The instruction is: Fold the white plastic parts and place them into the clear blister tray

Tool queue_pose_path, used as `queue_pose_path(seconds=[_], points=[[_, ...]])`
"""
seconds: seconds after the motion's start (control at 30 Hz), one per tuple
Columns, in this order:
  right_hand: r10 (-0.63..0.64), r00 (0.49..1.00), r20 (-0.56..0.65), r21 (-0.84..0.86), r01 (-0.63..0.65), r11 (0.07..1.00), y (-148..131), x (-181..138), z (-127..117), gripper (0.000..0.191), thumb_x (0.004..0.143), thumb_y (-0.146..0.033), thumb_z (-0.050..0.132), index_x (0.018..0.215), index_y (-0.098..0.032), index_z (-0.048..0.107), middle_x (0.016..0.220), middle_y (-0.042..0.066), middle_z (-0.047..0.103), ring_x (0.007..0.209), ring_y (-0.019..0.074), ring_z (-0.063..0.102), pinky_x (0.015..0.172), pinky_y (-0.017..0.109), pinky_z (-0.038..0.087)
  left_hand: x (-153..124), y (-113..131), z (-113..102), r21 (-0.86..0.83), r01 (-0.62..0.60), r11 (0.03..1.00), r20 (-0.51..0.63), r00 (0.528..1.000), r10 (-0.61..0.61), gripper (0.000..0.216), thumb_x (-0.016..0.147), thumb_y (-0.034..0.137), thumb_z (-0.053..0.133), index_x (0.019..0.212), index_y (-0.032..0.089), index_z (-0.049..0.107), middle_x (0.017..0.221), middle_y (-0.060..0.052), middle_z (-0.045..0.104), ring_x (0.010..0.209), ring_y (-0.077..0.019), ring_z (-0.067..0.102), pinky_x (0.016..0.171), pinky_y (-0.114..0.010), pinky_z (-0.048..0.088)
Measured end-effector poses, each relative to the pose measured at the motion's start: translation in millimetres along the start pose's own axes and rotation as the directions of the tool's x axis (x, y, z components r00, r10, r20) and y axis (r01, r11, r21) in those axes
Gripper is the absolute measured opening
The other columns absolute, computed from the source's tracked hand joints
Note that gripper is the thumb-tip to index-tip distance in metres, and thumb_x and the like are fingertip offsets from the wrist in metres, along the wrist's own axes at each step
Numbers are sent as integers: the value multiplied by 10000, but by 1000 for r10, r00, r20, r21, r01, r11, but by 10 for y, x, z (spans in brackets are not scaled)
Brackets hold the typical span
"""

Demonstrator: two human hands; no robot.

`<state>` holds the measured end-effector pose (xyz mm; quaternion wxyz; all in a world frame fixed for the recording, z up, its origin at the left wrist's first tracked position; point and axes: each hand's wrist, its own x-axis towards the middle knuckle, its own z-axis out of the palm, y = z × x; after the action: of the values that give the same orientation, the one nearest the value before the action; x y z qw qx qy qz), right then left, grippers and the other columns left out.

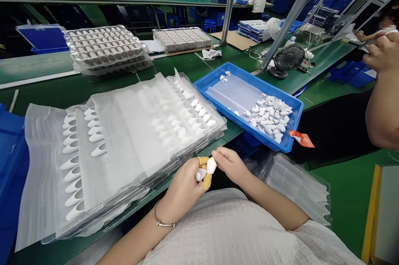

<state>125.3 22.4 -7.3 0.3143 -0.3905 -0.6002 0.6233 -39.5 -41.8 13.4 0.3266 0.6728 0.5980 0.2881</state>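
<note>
My left hand [186, 186], with yellow finger cots on its fingertips, is closed around a small white slipper-shaped shell [211, 165]. A second white shell [201, 174] is tucked between its fingers. My right hand [232, 165] pinches the edge of the first shell with thumb and index finger. Beyond my left hand lies a stack of clear trays [215, 132] holding rows of similar white shells, partly under translucent foam sheets [124, 119]. The blue bin [249, 130] stands past my right hand, with a heap of loose white shells [271, 115] at its near right end.
Stacked trays of greyish pieces [102, 47] and another tray stack [183, 40] stand farther back on the green bench [165, 65]. A black fan [288, 59] sits by a metal post [293, 15]. At right, a co-worker's arm [385, 103] reaches into view. Red tape [301, 138] hangs on the bin.
</note>
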Motion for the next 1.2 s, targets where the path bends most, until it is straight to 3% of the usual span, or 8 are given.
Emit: queue_pose_path(seconds=[0.17, 0.5, 0.6, 0.73, 0.83, 0.93, 1.03, 1.2], points=[[95, 995, -27, 248, -85, 965, 19, -24, -25, 395, 911, -492, 527, 675, -201, 401, 519, -81, 326, 455, 76, 245, 450, 239, 181, -26, -24, 17, 35, -6, 999, -7, 1000, 6, 140, 823, 197, 522, 960, 181, 543, 1011, -70, 660, 866, -214, 609, 732, -338, 480], [11, 997, 79, -260, 10, 966, -242, -100, 44, 356, 887, -423, 582, 690, -190, 400, 658, -47, 367, 605, 102, 328, 550, 250, 262, -91, 13, -29, 199, -99, 975, -90, 989, 119, 70, 855, 181, 460, 812, 186, 515, 736, -31, 546, 650, -190, 527, 591, -321, 406], [-5, 989, 150, -419, 68, 905, -444, -87, 84, 342, 916, -377, 541, 678, -188, 384, 658, -42, 366, 606, 105, 328, 551, 254, 255, -199, -14, -143, 78, -175, 982, -160, 970, 185, 89, 853, 170, 498, 925, 176, 549, 782, -26, 546, 703, -183, 538, 646, -316, 433], [64, 943, 326, -251, 21, 968, -887, 172, 196, 299, 936, -430, 501, 756, -193, 471, 608, -43, 440, 540, 101, 390, 524, 245, 296, -381, -141, -382, -284, -195, 939, -355, 931, 87, 449, 839, 167, 550, 1263, 210, 408, 924, -19, 539, 793, -155, 534, 757, -303, 472], [16, 911, 411, -140, 45, 989, -1248, 539, 587, 258, 929, -413, 509, 793, -195, 502, 624, -15, 557, 563, 118, 485, 552, 250, 358, -539, -228, -534, -406, -159, 900, -369, 929, -3, 452, 781, 45, 471, 1195, 223, 429, 959, -19, 513, 835, -147, 506, 809, -308, 467], [-43, 871, 489, -203, 162, 966, -1362, 976, 1233, 153, 896, -330, 542, 833, -192, 563, 723, 13, 605, 657, 143, 538, 604, 266, 389, -673, -250, -622, -427, -58, 902, -144, 990, -4, 453, 671, -45, 419, 1031, 213, 514, 910, -6, 551, 827, -143, 528, 772, -282, 467], [-132, 817, 561, -417, 417, 807, -1134, 1365, 1843, 218, 821, -261, 626, 628, -179, 565, 699, 4, 493, 639, 133, 473, 603, 273, 344, -780, -260, -663, -446, 14, 895, 30, 1000, 0, 472, 688, -36, 432, 1067, 215, 559, 931, -14, 616, 850, -149, 592, 759, -274, 486], [-221, 795, 565, -614, 584, 532, -622, 1607, 2321, 273, 836, -165, 602, 567, -158, 558, 674, 5, 379, 659, 141, 383, 634, 293, 283, -915, -363, -684, -537, 79, 840, 43, 997, -66, 400, 819, 129, 528, 1200, 236, 585, 982, -39, 648, 821, -165, 635, 735, -298, 511]])
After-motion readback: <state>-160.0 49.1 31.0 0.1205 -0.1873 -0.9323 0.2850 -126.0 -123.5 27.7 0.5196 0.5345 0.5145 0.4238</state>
